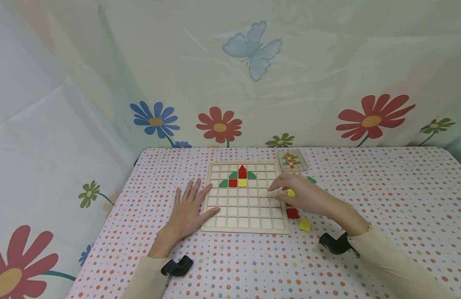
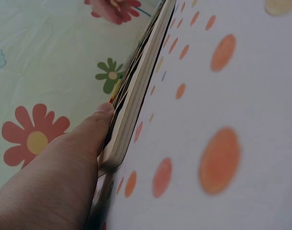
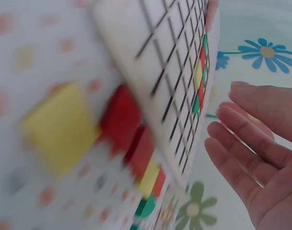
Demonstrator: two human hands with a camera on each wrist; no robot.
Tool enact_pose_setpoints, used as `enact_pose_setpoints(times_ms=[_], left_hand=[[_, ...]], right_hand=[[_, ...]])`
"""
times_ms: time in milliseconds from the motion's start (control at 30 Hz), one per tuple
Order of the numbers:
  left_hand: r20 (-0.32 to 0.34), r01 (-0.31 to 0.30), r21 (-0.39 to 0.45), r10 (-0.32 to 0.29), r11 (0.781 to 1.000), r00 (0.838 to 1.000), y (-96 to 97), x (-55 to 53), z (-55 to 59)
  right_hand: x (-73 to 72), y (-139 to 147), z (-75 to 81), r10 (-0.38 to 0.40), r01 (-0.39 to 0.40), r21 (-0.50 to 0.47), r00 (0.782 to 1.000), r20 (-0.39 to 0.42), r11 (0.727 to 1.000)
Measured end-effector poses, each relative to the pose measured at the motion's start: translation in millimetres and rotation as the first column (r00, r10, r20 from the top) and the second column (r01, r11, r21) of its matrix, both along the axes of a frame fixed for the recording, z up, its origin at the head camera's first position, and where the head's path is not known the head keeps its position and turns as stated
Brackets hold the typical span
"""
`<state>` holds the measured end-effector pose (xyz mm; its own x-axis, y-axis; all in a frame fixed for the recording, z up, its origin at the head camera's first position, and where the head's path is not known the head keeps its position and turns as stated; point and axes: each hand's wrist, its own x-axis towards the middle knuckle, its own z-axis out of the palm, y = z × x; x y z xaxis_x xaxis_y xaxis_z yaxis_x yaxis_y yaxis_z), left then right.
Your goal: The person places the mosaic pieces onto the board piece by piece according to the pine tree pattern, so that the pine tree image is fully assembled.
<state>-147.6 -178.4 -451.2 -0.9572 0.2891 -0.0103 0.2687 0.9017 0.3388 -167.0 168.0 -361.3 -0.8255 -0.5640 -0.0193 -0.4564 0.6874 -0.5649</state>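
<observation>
Seven flat coloured pieces (image 1: 242,175), red, green and yellow, sit in the upper cells of a pale square wooden grid board (image 1: 245,231) in the head view. A red triangle tops them, with squares and green curved pieces below. The board lies flat on the white, dotted tabletop (image 1: 223,265) between your hands. Your left hand (image 1: 186,216) is spread, its fingers and thumb reaching the board's left edge. Your right hand (image 1: 305,193) hangs over the right edge, fingers loosely bent. Beneath and beside it lie a red square piece (image 1: 292,213), a yellow square piece (image 1: 305,225), and a yellow piece and a green piece (image 1: 311,180) further up. Past the board's upper right corner rests a small card (image 1: 292,161) with a printed coloured pattern.

Your left wrist view shows the board nearly edge-on, your thumb (image 2: 93,124) extended along its near corner; the other fingers are hidden.

From your right wrist, your thumb and fingers stand apart and slightly curved, with a gap between them, off the board's surface. The loose pieces line the board's near edge, the closest yellow square blurred.
</observation>
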Motion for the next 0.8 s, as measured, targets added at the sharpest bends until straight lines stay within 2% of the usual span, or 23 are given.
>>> enact_pose_setpoints(times_ms=[133,300,533,700,800], left_hand=[[-0.008,0.002,0.002,-0.002,1.000,1.000,-1.4,0.6,-0.6],[-0.018,0.008,0.024,-0.008,1.000,1.000,-1.4,0.4,-2.2],[-0.009,0.003,0.021,-0.002,1.000,1.000,-1.4,-0.9,-5.0],[-0.014,0.003,0.028,-0.002,1.000,1.000,-1.9,-0.6,-3.8],[-0.008,0.004,0.021,-0.004,1.000,1.000,-1.8,-0.3,-2.3]], right_hand=[[15.8,21,-1.6,-0.019,0.019,0.021,0.999,0.028,1.000],[28.8,38,-12.9,-0.024,0.022,0.042,0.999,0.035,0.999],[31.5,42,-30.5,0.008,-0.009,0.033,1.000,0.009,0.999],[29.2,37,-33.5,0.012,-0.009,0.043,0.999,-0.048,0.999],[28.3,33,-33.3,-0.016,0.018,0.058,0.999,-0.041,0.998]])
